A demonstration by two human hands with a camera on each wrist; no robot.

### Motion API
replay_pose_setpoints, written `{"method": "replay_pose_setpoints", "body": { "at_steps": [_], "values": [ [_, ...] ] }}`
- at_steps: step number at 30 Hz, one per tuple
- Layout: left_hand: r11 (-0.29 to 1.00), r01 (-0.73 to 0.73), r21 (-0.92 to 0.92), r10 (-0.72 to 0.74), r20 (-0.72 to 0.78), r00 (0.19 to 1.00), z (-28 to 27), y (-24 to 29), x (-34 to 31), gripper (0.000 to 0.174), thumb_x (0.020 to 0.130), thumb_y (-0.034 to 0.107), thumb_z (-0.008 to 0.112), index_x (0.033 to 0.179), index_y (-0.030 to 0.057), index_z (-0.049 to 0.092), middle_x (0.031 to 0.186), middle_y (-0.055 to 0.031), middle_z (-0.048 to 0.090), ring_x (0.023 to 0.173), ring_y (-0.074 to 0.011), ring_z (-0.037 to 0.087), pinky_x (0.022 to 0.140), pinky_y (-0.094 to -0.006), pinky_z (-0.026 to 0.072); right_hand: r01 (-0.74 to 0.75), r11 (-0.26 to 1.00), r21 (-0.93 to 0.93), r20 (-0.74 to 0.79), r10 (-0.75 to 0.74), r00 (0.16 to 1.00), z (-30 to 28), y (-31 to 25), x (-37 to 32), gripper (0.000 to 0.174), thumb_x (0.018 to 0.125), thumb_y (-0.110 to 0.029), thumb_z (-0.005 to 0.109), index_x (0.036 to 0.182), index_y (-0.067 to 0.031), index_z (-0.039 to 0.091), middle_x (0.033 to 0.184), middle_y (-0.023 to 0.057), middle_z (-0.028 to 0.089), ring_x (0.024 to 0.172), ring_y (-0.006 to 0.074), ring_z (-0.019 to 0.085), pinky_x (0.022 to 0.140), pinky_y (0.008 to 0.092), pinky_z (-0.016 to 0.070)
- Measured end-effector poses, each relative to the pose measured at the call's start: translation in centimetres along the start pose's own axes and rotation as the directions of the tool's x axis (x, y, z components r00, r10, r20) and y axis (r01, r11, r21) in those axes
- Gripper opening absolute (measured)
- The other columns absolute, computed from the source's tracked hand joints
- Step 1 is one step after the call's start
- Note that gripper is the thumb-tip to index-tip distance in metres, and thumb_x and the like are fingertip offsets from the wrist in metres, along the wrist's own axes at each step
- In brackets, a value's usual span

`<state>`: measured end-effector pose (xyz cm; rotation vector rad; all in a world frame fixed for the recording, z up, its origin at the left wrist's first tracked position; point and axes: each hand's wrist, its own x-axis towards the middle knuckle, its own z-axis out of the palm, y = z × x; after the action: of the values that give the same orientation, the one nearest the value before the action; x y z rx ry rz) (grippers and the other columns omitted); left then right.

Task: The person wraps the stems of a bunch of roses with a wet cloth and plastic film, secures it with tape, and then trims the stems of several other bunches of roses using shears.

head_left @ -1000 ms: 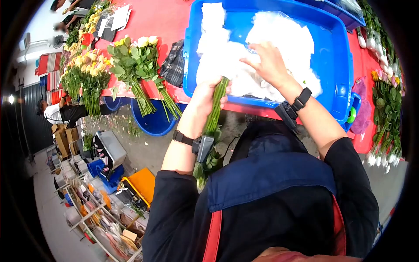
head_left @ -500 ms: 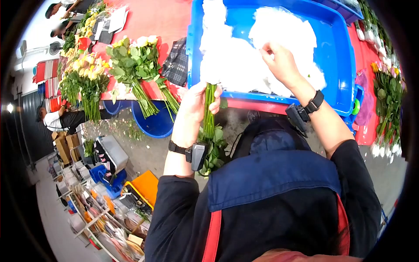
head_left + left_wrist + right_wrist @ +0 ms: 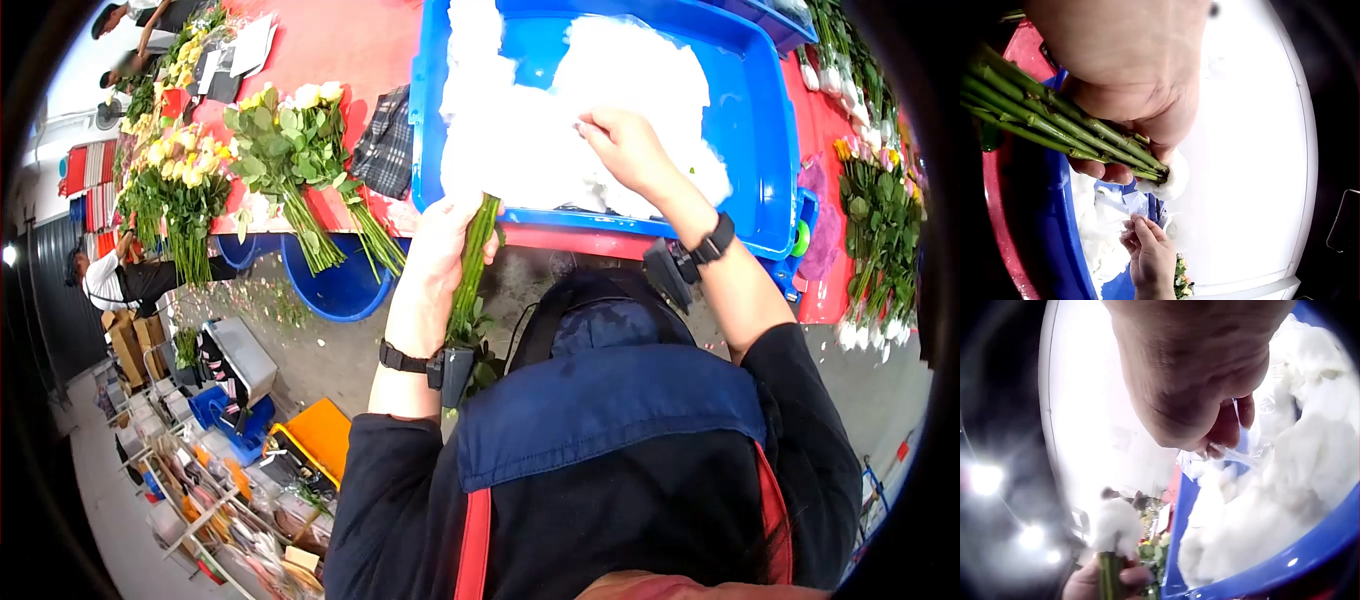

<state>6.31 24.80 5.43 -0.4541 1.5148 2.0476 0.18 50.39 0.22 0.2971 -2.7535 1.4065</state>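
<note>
My left hand [image 3: 440,245] grips a bunch of green flower stems [image 3: 472,265], with its leaves down toward my forearm. A wad of wet white cotton [image 3: 1115,525] sits on the cut ends, just past my left thumb. Over the blue tray my right hand [image 3: 630,152] pinches a piece of thin clear plastic [image 3: 1136,201] between thumb and fingers. Under that hand lie white cotton pieces [image 3: 1260,506] heaped in the blue tray [image 3: 790,160]. The flower heads of the held bunch are hidden.
Bunches of roses [image 3: 290,150] and a checked cloth [image 3: 382,145] lie left of the tray on the red table [image 3: 330,45]. White-wrapped flowers [image 3: 880,230] hang over the right side. A blue tub [image 3: 335,290] stands below the table edge. Other people are at the far left.
My right hand, earlier spread over the cotton, has drawn its fingers together in a pinch. The left hand has swung the stems' cut ends round toward the tray's cotton.
</note>
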Motion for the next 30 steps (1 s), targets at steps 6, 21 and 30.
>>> {"method": "replay_pose_setpoints", "body": {
  "at_steps": [6,21,30],
  "values": [
    [0.999,-0.012,0.033,0.009,0.088,0.996,1.7,-0.3,-1.2,0.033,0.091,0.038,0.061,0.092,0.0046,0.060,0.068,-0.0058,0.060,0.050,-0.0178,0.059,0.047,-0.0279,0.0458,-0.234,0.938,0.256,0.242,0.172,0.955,0.7,-5.1,-2.9,0.017,0.083,-0.014,0.064,0.089,0.0010,0.067,0.073,0.0144,0.066,0.068,0.0182,0.064,0.064,0.0319,0.0497],
    [0.992,-0.098,-0.075,0.098,-0.006,0.995,0.4,0.1,-4.0,0.031,0.096,0.031,0.055,0.090,0.0012,0.057,0.065,-0.0075,0.059,0.050,-0.0159,0.058,0.047,-0.0260,0.0459,-0.310,0.930,0.198,0.221,0.265,0.938,-0.1,-6.5,-4.0,0.016,0.084,-0.015,0.068,0.082,0.0004,0.065,0.067,0.0048,0.062,0.064,0.0099,0.056,0.059,0.0280,0.0459],
    [0.981,-0.126,0.150,0.132,-0.030,0.991,0.9,-1.2,-4.6,0.028,0.095,0.028,0.057,0.099,0.0013,0.063,0.069,-0.0029,0.061,0.051,-0.0107,0.056,0.047,-0.0234,0.0442,-0.476,0.697,0.536,0.464,0.228,0.856,-0.5,-7.7,-4.7,0.017,0.084,-0.015,0.067,0.094,-0.0012,0.068,0.078,-0.0002,0.064,0.068,0.0094,0.055,0.065,0.0253,0.0455]
  ]
}}
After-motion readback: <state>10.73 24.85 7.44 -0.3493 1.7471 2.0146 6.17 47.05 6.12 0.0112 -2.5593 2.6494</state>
